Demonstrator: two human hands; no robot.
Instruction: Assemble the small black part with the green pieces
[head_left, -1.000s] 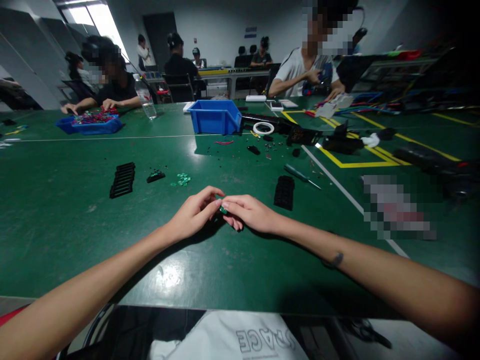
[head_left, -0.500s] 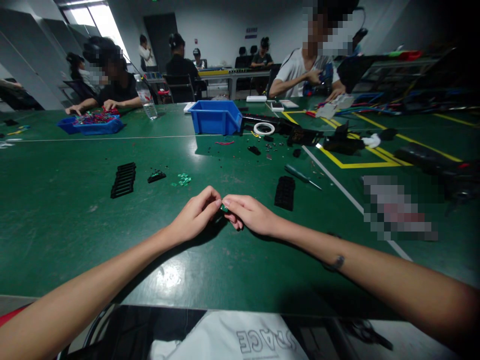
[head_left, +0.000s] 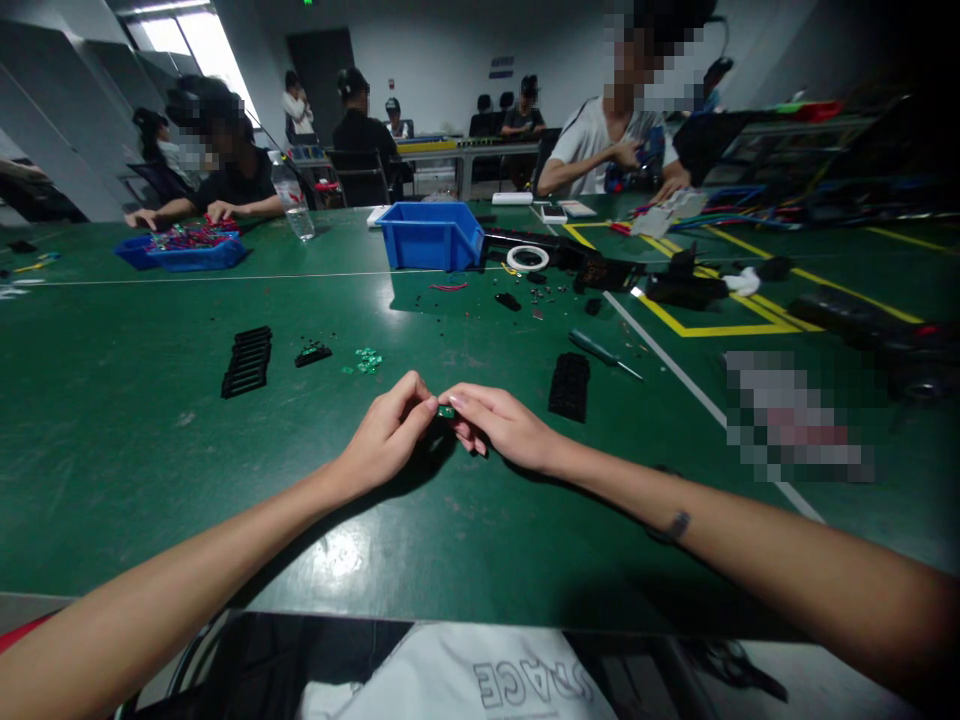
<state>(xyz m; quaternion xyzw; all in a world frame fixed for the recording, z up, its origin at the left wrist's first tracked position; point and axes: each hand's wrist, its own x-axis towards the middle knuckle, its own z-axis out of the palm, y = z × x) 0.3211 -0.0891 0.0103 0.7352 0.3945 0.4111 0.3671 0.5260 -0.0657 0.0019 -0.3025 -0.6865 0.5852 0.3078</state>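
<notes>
Green piece (head_left: 447, 411) sits between the fingertips of both hands, its face partly exposed in the gap. Left hand (head_left: 386, 425) pinches at its left end; right hand (head_left: 510, 425) grasps the right side, thumb on top. Contact with the green table (head_left: 465, 540) cannot be told. Beyond, slightly left: loose green pieces (head_left: 367, 361), then a black slotted rack (head_left: 247, 361). Right: black block (head_left: 569, 386), screwdriver (head_left: 596, 348) near it. Farther off: blue bin (head_left: 432, 238).
</notes>
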